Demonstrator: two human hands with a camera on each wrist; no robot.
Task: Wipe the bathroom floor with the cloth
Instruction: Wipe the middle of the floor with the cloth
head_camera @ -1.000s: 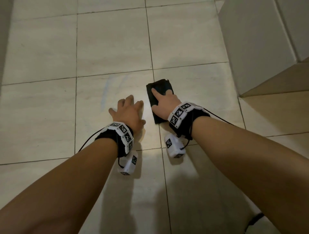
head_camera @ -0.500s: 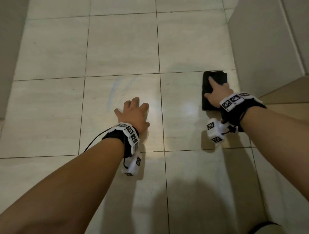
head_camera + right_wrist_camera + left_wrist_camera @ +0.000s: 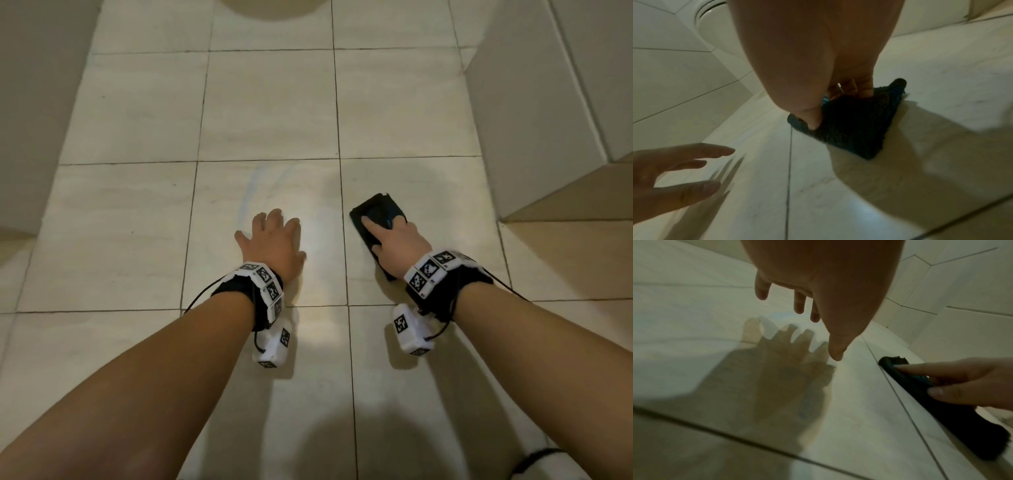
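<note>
Fingers press slantwise-lying cloth.

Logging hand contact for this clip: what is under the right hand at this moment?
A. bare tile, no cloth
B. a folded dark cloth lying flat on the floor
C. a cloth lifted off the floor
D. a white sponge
B: the right hand presses a folded dark cloth flat on the tiled floor, while the left hand rests on bare tile beside it.
</note>
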